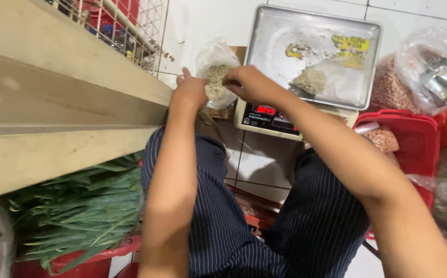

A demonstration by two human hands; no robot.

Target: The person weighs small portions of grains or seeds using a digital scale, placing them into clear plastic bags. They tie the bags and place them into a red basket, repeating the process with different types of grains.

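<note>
Head view, looking down over striped-trousered knees to a white tiled floor.

Left hand (pixel 191 90): closed on the left edge of a small clear plastic bag (pixel 215 72) of pale grain, thumb raised, fingers wrapped out of sight behind the film.

Right hand (pixel 246 82): pinched shut on the right side of the same bag, fingertips (pixel 229 81) pressed into the plastic at the level of the grain.

Small clear plastic bag: held upright between both hands, above the floor, just beside the left edge of the digital scale (pixel 306 67); mouth gathered upward, grain filling the lower half.

Digital scale: steel weighing pan on top, red lit display on the front face, directly beyond the right forearm. On the pan, a second filled packet of pale grain (pixel 313 80) lying flat, with yellow-printed clear wrappers (pixel 349 44) near the far right corner.

To the right: large open plastic sack of reddish-brown nuts (pixel 393 90) with a metal scoop (pixel 442 80) resting inside; below it, a red perforated basket (pixel 414 141).

To the left: wooden shelf (pixel 53 98) across the upper corner, white wire rack (pixel 125 23) behind it, bundle of long green leaves (pixel 84 211) beneath, in a red tray.
</note>
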